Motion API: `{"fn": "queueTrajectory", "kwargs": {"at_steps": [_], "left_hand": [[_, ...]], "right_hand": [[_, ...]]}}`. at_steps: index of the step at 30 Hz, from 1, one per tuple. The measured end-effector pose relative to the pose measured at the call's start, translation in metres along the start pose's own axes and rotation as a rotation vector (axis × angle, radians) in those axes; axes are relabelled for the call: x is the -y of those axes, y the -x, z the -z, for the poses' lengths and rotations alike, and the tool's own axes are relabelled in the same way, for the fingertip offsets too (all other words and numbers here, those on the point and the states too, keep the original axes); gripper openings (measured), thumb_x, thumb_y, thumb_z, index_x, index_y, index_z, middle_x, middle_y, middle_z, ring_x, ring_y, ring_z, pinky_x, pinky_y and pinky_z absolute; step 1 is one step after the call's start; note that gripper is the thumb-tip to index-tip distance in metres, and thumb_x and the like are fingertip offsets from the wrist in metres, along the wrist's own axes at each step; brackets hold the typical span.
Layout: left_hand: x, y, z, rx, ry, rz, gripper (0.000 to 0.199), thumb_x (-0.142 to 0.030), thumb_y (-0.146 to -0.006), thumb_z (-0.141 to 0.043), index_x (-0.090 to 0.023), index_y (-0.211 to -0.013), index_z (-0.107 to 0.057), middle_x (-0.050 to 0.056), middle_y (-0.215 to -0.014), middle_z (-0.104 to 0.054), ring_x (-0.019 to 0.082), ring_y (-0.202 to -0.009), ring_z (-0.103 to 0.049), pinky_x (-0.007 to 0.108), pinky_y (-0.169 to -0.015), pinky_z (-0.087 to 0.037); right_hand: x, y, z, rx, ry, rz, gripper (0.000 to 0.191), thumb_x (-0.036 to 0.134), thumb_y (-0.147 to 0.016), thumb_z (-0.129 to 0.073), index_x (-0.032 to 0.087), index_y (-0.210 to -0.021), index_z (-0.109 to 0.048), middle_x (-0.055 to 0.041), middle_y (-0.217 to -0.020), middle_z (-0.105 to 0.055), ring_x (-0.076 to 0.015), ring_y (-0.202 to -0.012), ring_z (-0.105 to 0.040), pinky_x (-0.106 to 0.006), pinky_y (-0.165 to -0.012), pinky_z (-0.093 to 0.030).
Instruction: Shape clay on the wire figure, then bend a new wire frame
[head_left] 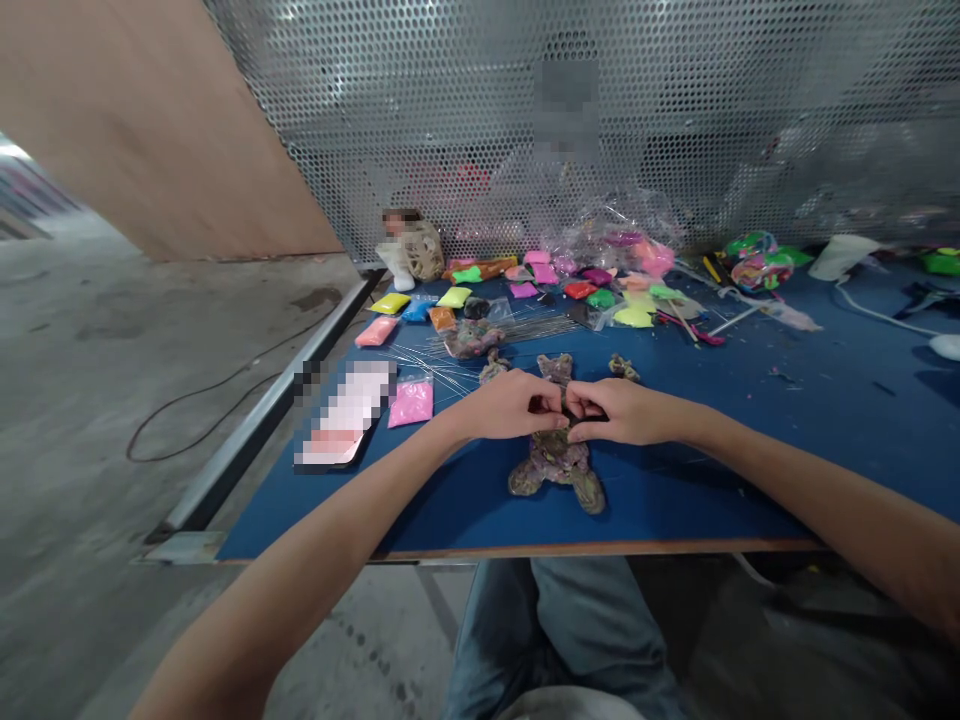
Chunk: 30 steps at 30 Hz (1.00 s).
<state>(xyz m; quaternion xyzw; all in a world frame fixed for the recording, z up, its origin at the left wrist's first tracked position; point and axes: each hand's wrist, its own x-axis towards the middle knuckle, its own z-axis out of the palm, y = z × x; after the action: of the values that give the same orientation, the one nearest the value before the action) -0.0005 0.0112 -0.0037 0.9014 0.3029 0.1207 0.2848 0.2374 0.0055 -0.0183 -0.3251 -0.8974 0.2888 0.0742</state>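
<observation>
Both hands point(514, 403) point(628, 410) are curling over the figure point(559, 462) (what they're grasping, I cannot tell) near the bench's point(442, 510) front edge; legs are looking formed, three lumps point(472, 342) point(493, 369) point(624, 368) are lying apart.

A perforated metal screen point(450, 110) rises behind a blue-topped table point(750, 480), whose front edge shows a thin brown border. A metal rail point(259, 425) runs along its left side. Further left, a tan, wood-like panel point(187, 130) stands over grey, stained concrete flooring point(67, 370), where a dark cable point(206, 390) loops; pale light shows at the far left.
</observation>
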Motion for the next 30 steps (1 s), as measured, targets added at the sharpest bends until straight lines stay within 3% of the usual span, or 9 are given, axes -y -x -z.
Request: {"fn": "queueTrajectory", "kwargs": {"at_steps": [4,7,11,16,30], "left_hand": [[0.004,0.003,0.008,0.050,0.099,-0.021,0.027,-0.042,-0.091,-0.065,-0.018,-0.095,-0.076,0.002,-0.086,-0.073,0.011,-0.072,-0.062,0.021,-0.066,-0.041],[0.004,0.003,0.008,0.032,0.073,0.002,0.026,-0.040,-0.091,-0.063,-0.018,-0.094,-0.076,0.002,-0.084,-0.073,0.011,-0.072,-0.062,0.021,-0.065,-0.041],[0.001,0.001,0.005,-0.004,0.016,0.047,0.022,-0.037,-0.087,-0.066,-0.018,-0.089,-0.076,0.001,-0.078,-0.070,0.011,-0.068,-0.060,0.020,-0.060,-0.038],[0.001,0.000,0.003,-0.027,0.007,0.037,0.019,-0.035,-0.084,-0.069,-0.018,-0.087,-0.076,0.002,-0.087,-0.070,0.011,-0.073,-0.061,0.020,-0.064,-0.040],[0.002,-0.002,0.003,0.012,0.039,-0.022,0.007,-0.023,-0.082,-0.063,-0.016,-0.082,-0.065,0.000,-0.081,-0.060,0.011,-0.071,-0.052,0.021,-0.063,-0.038]], "right_hand": [[0.001,0.002,0.001,0.009,0.050,0.063,0.030,0.049,-0.094,-0.059,0.021,-0.089,-0.051,0.0031,-0.070,-0.052,-0.0132,-0.062,-0.044,-0.027,-0.061,-0.027],[0.003,0.003,0.002,-0.017,0.066,0.079,0.028,0.047,-0.096,-0.057,0.021,-0.088,-0.052,0.0030,-0.068,-0.052,-0.0129,-0.061,-0.044,-0.027,-0.061,-0.026],[0.003,0.000,-0.001,-0.055,0.058,0.039,0.032,0.051,-0.093,-0.060,0.021,-0.085,-0.052,0.0045,-0.063,-0.050,-0.0121,-0.058,-0.044,-0.027,-0.059,-0.025],[0.002,-0.004,-0.005,-0.107,0.052,-0.038,0.037,0.055,-0.089,-0.065,0.022,-0.084,-0.050,0.0050,-0.064,-0.053,-0.0120,-0.058,-0.047,-0.026,-0.059,-0.025],[0.013,-0.003,-0.009,-0.117,0.126,-0.073,0.017,0.036,-0.091,-0.062,0.022,-0.087,-0.054,0.0042,-0.066,-0.058,-0.0122,-0.059,-0.050,-0.026,-0.059,-0.026]]}}
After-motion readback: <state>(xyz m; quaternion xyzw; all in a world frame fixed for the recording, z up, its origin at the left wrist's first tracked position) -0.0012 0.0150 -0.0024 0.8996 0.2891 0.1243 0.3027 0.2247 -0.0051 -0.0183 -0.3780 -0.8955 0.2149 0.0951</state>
